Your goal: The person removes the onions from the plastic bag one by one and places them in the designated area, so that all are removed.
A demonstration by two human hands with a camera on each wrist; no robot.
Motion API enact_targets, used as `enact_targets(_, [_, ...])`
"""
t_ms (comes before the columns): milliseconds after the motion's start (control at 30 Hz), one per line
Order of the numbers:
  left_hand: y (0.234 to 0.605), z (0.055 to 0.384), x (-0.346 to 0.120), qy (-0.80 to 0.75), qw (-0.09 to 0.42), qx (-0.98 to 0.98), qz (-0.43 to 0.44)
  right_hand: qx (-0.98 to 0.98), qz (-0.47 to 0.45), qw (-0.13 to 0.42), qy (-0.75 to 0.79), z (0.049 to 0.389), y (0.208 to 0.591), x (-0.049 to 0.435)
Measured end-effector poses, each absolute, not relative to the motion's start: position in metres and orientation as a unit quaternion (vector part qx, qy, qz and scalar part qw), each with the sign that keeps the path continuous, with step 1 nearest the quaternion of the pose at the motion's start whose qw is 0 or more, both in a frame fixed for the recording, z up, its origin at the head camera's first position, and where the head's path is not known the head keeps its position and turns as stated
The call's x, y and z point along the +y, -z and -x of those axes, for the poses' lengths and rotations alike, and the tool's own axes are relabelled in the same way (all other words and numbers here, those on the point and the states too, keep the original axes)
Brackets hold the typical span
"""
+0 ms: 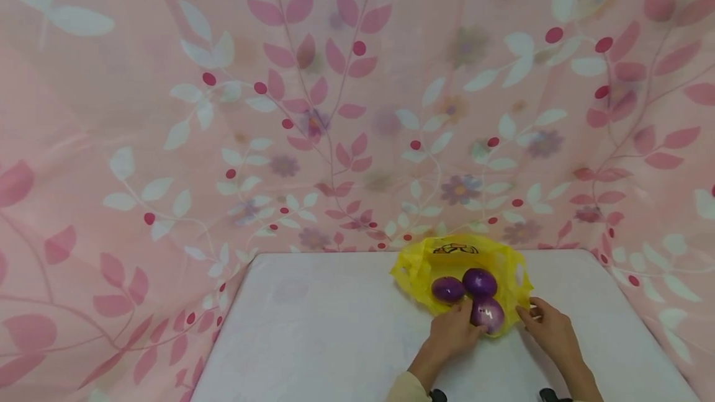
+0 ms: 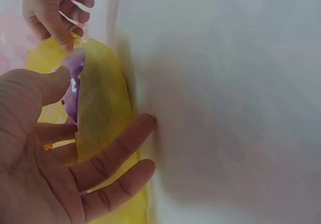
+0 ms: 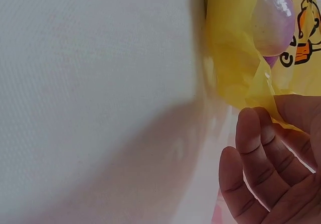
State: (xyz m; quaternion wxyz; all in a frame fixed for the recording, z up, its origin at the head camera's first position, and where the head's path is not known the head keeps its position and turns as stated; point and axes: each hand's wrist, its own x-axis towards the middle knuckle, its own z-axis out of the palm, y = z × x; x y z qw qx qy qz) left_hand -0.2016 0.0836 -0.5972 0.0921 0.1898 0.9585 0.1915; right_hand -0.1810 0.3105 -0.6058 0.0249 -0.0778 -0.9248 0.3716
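Yellow bag [image 1: 411,273] with three round purple things [image 1: 488,313] inside, lower right of the head frame.
The right hand [image 1: 554,332] pinches the bag's edge; the left hand [image 1: 454,332] has its thumb and fingers at the nearest purple one, last two fingers spread, and whether it grips I cannot tell. White table [image 1: 313,327] beneath; floral cloth [image 1: 380,160] fills the top.

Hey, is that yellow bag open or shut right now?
The bag is open: the head view shows its mouth spread, with three purple items visible inside, and the right hand pinches its edge.
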Motion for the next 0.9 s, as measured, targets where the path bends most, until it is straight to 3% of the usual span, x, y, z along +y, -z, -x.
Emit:
enact_targets(400, [0.6,0.202,0.098,-0.211,0.087,0.959,-0.166,-0.924,0.076,0.029,-0.373,0.181,0.608,0.308])
enact_targets(700, [0.602,0.201,0.1,-0.232,0.114,0.954,-0.152,-0.925,0.065,0.048,-0.372,0.181,0.605,0.303])
enact_targets(900, [0.606,0.201,0.102,-0.234,0.105,0.955,-0.152,-0.921,0.074,0.033,-0.38,0.181,0.604,0.303])
